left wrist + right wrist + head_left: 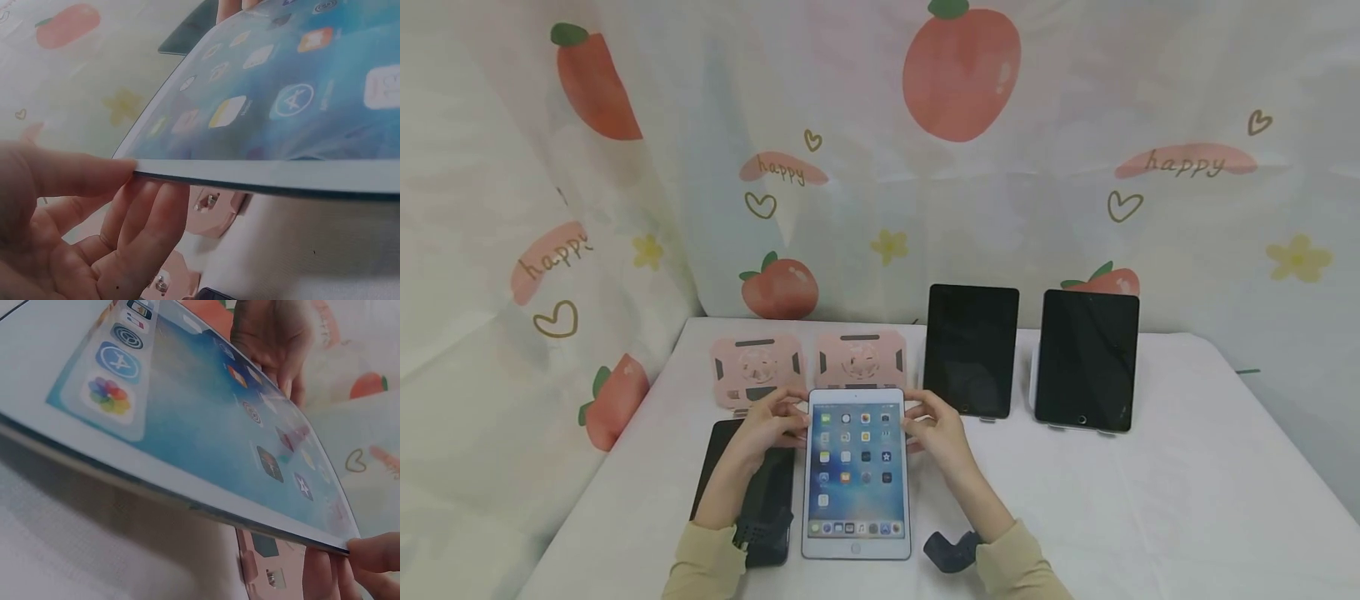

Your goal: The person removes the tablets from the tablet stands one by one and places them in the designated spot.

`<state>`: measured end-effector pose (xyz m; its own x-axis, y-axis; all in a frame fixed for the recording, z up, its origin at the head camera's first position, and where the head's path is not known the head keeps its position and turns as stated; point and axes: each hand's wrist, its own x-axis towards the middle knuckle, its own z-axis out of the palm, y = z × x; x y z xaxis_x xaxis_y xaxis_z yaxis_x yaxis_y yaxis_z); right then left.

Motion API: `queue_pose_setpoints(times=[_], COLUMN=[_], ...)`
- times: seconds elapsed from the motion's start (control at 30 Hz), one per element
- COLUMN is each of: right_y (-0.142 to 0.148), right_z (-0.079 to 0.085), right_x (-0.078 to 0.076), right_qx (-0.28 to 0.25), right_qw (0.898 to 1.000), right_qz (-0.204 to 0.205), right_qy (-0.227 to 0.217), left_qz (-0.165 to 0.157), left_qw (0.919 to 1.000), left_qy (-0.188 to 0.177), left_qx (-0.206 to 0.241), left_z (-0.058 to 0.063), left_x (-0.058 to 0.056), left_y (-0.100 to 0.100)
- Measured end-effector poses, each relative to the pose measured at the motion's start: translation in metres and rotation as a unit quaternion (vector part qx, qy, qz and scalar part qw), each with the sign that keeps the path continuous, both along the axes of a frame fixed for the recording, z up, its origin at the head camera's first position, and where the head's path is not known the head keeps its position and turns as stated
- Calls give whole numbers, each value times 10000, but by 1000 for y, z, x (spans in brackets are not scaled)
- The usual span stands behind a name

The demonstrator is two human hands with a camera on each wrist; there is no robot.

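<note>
A white tablet with an app-icon screen is held by both hands near its upper corners, its far end raised off the table. My left hand pinches the left edge, thumb on top and fingers beneath, as the left wrist view shows. On the opposite edge my right hand pinches the same way; its fingertips show in the right wrist view. A black tablet lies on the table under the left forearm, partly covered by it.
Two pink stands sit behind the white tablet, the right-hand one partly hidden by it. To the right, two dark-screened tablets stand propped upright: one in the middle, another farther right. A white cloth covers the table.
</note>
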<state>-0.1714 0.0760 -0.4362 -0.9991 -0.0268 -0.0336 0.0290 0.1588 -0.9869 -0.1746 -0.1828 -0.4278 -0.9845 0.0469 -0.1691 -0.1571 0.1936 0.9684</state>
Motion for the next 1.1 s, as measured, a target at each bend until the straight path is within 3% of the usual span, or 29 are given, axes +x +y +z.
queue_pose_setpoints(times=[0.63, 0.93, 1.1], right_y=[-5, -4, -3], right_z=[-6, -12, -13], right_x=[1, -1, -2], right_qx=[316, 512, 608], right_qw=[9982, 9968, 9953], right_qz=[199, 265, 363], right_qy=[-469, -556, -666], left_qz=[-165, 76, 241], left_qw=[9983, 9968, 9954], left_qy=[-120, -240, -480], left_qx=[-546, -760, -799], left_z=[-14, -19, -22], left_x=[-4, -5, -6], left_y=[0, 7, 10])
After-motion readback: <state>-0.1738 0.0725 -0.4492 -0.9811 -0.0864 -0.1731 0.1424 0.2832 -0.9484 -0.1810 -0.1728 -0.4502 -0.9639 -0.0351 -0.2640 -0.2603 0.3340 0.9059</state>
